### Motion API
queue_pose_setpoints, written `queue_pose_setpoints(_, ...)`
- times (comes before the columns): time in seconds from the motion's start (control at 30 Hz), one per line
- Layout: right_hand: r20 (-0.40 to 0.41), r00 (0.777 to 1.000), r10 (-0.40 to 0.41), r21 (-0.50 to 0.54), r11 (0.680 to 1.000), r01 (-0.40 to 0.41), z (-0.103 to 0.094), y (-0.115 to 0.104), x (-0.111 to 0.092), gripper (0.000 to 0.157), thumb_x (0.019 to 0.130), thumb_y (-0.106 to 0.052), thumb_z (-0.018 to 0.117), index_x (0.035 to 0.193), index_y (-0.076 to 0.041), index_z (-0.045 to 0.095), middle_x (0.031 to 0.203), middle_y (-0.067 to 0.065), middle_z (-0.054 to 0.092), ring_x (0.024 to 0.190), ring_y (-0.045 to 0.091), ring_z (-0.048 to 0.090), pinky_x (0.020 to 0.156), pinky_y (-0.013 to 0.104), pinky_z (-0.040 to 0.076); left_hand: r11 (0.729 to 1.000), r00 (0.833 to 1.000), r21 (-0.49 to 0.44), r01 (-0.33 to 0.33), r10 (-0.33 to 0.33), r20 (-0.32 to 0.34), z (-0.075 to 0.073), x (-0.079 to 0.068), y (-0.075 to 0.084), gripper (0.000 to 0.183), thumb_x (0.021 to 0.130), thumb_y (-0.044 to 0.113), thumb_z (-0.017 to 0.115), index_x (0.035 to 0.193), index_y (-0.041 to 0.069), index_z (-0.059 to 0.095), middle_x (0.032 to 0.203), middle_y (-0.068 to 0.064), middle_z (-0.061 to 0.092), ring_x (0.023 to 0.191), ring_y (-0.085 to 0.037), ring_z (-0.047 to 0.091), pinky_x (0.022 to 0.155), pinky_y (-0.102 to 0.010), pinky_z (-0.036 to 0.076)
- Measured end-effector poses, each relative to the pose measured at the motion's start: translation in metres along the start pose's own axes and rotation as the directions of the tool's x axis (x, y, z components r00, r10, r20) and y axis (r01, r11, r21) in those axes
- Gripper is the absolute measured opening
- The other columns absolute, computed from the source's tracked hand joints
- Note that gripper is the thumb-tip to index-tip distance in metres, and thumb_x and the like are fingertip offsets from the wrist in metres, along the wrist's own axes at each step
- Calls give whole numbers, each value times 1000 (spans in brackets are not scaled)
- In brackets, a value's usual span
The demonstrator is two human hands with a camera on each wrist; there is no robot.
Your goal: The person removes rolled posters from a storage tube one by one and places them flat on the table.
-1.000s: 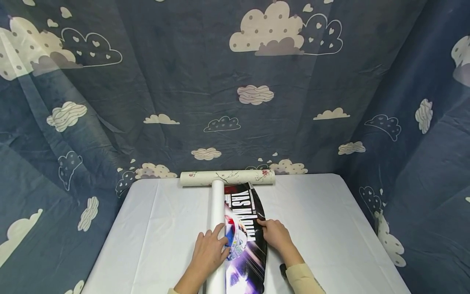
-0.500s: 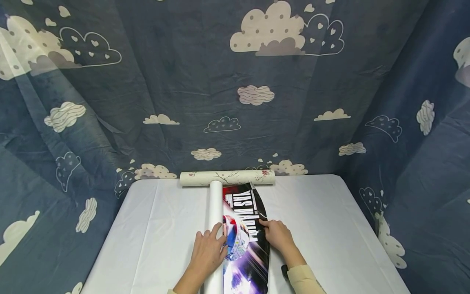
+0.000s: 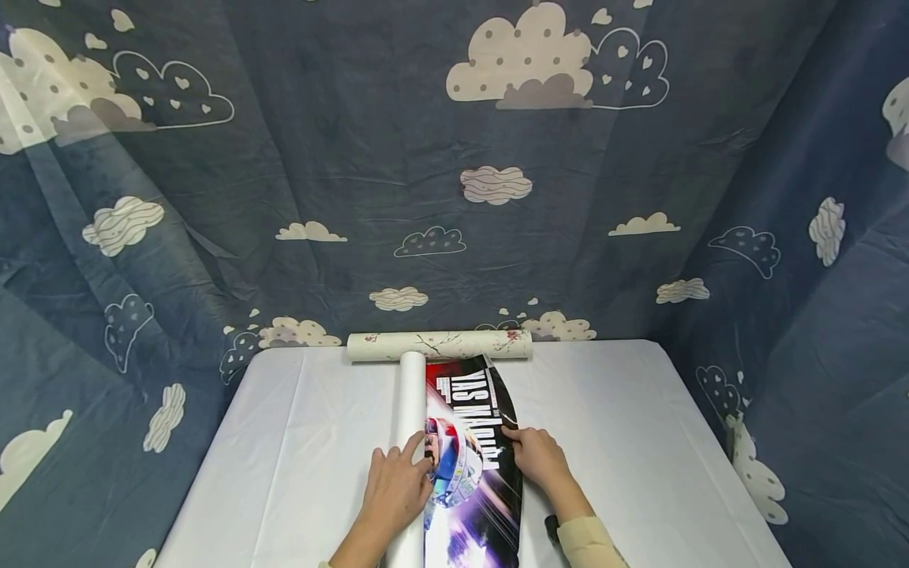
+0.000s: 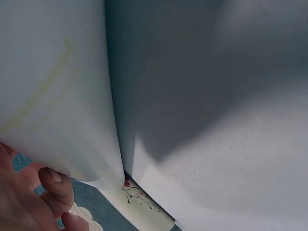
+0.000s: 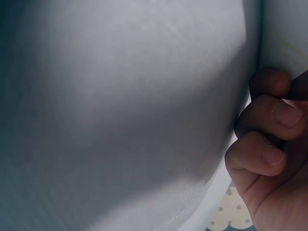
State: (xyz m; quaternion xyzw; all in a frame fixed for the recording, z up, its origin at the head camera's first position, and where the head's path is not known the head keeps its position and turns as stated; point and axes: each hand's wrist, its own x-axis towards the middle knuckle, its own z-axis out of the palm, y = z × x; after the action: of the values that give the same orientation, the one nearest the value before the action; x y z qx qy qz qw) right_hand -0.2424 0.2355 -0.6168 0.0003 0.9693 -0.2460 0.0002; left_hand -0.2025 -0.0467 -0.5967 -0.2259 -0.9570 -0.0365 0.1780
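Observation:
A glossy poster (image 3: 483,481) with a dark, purple and red print lies partly unrolled, its printed face up. Its left part is still a white roll (image 3: 412,394). Over the roll lies my left hand (image 3: 398,481), holding it between index finger and thumb. The left wrist view shows the roll's white back (image 4: 53,86) and some bent fingers (image 4: 57,190) of that hand. My right hand (image 3: 543,457) pinches the poster's right edge; its curled fingers (image 5: 257,151) show in the right wrist view. The thumb's contact is hidden there.
A cream roll of paper with a floral branch print (image 3: 440,345) lies crosswise at the back of the white-covered table (image 3: 319,450). Behind hangs a dark blue curtain (image 3: 355,142) with cloud prints. A small black object (image 3: 551,525) is beside the right cuff.
My left hand and the roll have shifted to the left, so a wider strip of the print shows. My right hand stays at the poster's right edge, slightly further right.

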Motion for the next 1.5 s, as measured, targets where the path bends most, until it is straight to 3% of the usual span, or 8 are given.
queue_pose_setpoints(0.23,-3,1000,-2,2,1000,2,0,1,2,38,94,-3,67,127,-19,79,121,26,76,73,23,60,57,38,40,1000,1000,3,10,-10,24,1,0,-3,21,84,43,82,101,31,82,144,1,67,69,-18,55,67,-35,29)
queue_pose_setpoints(0.47,4,1000,-1,22,1000,1,-1,1,4,37,95,-3,66,126,-17,79,117,28,76,63,21,44,54,33,31,1000,999,20,-16,17,-35,0,0,-7,12,81,30,78,91,29,84,142,0,70,65,-15,49,67,-31,23)
queue_pose_setpoints(0.8,2,1000,0,6,1000,0,-3,2,6,37,93,-4,67,125,-17,80,121,27,76,72,23,57,58,37,39,1000,1000,15,3,-3,-23,0,0,-10,19,81,37,84,96,26,84,143,-1,69,67,-17,54,65,-33,27)
queue_pose_setpoints(1.0,22,1000,11,9,1000,-11,-5,2,4,37,93,-4,66,124,-17,80,120,27,76,71,24,55,58,38,38,999,999,30,-15,17,-39,0,-3,-11,20,79,29,83,99,26,85,141,0,70,66,-17,52,66,-31,25)
queue_pose_setpoints(1.17,16,1000,7,11,1000,-7,-5,3,4,37,93,-3,67,124,-18,80,118,27,76,70,24,53,58,37,37,1000,1000,9,7,-6,-15,-1,-3,-11,18,81,30,81,99,27,86,142,-1,70,66,-16,51,66,-31,25)
queue_pose_setpoints(1.37,16,1000,1,11,1000,-1,-4,3,4,37,93,-3,67,124,-18,80,117,27,77,69,23,52,57,36,36,1000,998,-3,29,-29,48,-3,-4,-11,24,83,43,85,99,25,85,146,0,68,69,-16,53,66,-32,29)
queue_pose_setpoints(1.5,16,1000,1,8,1000,-1,-4,4,3,37,93,-3,68,124,-18,81,117,27,77,69,23,51,57,36,36,999,1000,29,17,-17,21,-2,-4,-12,19,80,37,87,94,24,85,142,2,70,67,-16,50,66,-31,26)
